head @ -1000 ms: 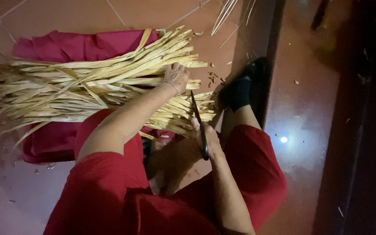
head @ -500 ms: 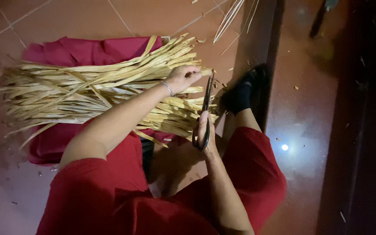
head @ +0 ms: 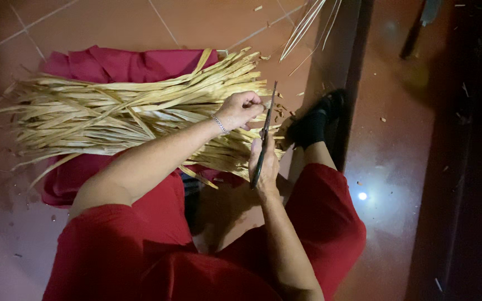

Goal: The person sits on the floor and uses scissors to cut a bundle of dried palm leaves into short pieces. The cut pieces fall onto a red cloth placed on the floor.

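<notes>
- One bundle of dried leaf strips (head: 118,120), pale yellow, flat, long and fibrous, is spread across one crumpled red cloth (head: 124,64) on the glossy tiled floor (head: 101,22); individual strips are too many to be counted.
- The strip ends at the bundle's right edge are pinched by the left hand (head: 240,110), its fingers curled together around them; one thin bracelet (head: 217,124) is worn at that wrist.
- One pair of dark metal scissors (head: 263,136) is gripped by the right hand (head: 264,164), fingers clamped on the handles, blades pointing up beside the strip ends.
- Small cut scraps (head: 283,109) are scattered near the bundle's right edge.
</notes>
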